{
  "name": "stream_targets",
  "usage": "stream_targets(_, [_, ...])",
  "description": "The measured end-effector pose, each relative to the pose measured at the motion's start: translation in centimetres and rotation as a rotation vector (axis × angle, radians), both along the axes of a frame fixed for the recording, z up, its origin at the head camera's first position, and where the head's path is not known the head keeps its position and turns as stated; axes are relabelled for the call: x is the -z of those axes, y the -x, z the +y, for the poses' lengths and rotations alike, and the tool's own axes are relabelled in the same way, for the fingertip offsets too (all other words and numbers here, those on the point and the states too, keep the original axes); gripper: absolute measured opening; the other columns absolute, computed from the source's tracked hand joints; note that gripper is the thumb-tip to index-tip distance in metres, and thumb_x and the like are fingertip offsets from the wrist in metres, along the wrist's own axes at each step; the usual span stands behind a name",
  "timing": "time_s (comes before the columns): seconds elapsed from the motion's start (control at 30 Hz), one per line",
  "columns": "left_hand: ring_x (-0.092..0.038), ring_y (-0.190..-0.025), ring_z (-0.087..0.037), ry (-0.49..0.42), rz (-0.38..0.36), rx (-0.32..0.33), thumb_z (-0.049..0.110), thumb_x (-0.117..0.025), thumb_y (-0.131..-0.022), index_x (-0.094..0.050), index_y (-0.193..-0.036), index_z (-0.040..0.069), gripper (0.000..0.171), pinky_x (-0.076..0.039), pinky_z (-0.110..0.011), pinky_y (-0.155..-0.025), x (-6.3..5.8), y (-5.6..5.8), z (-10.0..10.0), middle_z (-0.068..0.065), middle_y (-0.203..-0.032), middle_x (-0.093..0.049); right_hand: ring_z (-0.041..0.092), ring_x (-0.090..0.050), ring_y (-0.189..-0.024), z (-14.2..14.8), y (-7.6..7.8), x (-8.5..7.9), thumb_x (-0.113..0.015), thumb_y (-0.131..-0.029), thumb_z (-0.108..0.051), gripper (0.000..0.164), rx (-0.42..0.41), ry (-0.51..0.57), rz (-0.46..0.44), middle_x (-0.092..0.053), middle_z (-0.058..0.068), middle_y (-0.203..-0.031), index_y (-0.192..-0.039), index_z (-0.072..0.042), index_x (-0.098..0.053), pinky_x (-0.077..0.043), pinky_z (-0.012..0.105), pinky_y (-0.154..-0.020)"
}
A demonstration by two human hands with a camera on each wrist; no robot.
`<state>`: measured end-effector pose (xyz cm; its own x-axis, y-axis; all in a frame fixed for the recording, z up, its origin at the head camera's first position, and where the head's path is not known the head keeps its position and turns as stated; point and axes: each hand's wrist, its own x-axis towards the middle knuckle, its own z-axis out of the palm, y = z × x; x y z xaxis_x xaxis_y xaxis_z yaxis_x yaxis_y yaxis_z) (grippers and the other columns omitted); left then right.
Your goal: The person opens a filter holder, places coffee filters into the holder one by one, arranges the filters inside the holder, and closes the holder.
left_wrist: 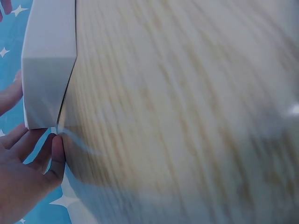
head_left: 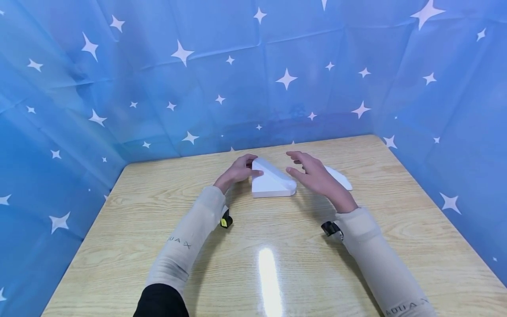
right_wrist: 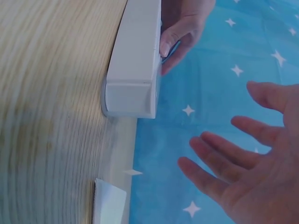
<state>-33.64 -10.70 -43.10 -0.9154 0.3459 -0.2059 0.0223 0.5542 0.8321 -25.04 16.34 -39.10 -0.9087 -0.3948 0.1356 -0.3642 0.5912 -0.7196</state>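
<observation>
Head view: white wedge-shaped box (head_left: 273,182) at frame centre on wood-grain desk (head_left: 317,273). Left hand (head_left: 239,169), grip pinching box's left edge, thumb on top. Right hand (head_left: 314,177), grip spread, hovers near; flat white piece (head_left: 339,178) beyond.

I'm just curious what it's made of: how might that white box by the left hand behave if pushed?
The white box would probably slide rather than roll, given its flat sides. It seems fairly stiff: its edges look straight where the left hand touches it. Its smooth surface might be slightly slippery.
</observation>
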Motion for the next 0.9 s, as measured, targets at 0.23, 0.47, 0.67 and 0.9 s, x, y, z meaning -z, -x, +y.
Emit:
stream_targets(0.23, [-0.049, -0.142, -0.032, -0.002, 0.013, -0.036, 0.022, -0.077, -0.095, -0.045, -0.154, 0.009, 0.068, -0.042, -0.048, -0.12, -0.03, -0.18, 0.19, -0.014, -0.152, -0.052, 0.042, -0.046, -0.144, -0.27, -0.13, 0.17, -0.054, -0.109, -0.033, 0.059, -0.006, -0.007, -0.002, -0.044, 0.017, -0.16, -0.16, -0.01, -0.035, -0.043, 0.062, -0.113])
stream_targets(0.47, [-0.054, -0.138, -0.031, -0.047, 0.033, -0.064, 0.019, -0.079, -0.093, -0.049, -0.151, 0.008, 0.066, -0.047, -0.046, -0.115, 0.25, -0.13, 0.18, -0.013, -0.149, -0.055, 0.042, -0.045, -0.145, -0.32, -0.19, 0.2, -0.053, -0.109, -0.033, 0.06, -0.007, -0.009, -0.003, -0.044, 0.017, -0.16, -0.16, -0.01, -0.035, -0.043, 0.063, -0.113])
stream_targets(0.67, [-0.054, -0.138, -0.032, -0.08, 0.057, -0.073, 0.014, -0.078, -0.094, -0.049, -0.151, 0.008, 0.064, -0.048, -0.044, -0.114, 0.29, -0.23, 0.26, -0.013, -0.15, -0.054, 0.042, -0.044, -0.145, -0.3, -0.11, 0.34, -0.053, -0.109, -0.034, 0.06, -0.003, -0.013, -0.013, -0.044, 0.017, -0.16, -0.16, -0.01, -0.034, -0.043, 0.063, -0.113])
stream_targets(0.9, [-0.052, -0.14, -0.032, -0.075, 0.061, -0.084, 0.018, -0.079, -0.093, -0.048, -0.152, 0.006, 0.068, -0.047, -0.046, -0.115, 0.21, -0.44, 0.36, -0.013, -0.152, -0.053, 0.042, -0.045, -0.145, -0.36, -0.08, 0.45, -0.053, -0.109, -0.033, 0.059, -0.006, -0.017, -0.009, -0.044, 0.017, -0.16, -0.16, -0.01, -0.035, -0.043, 0.063, -0.113])
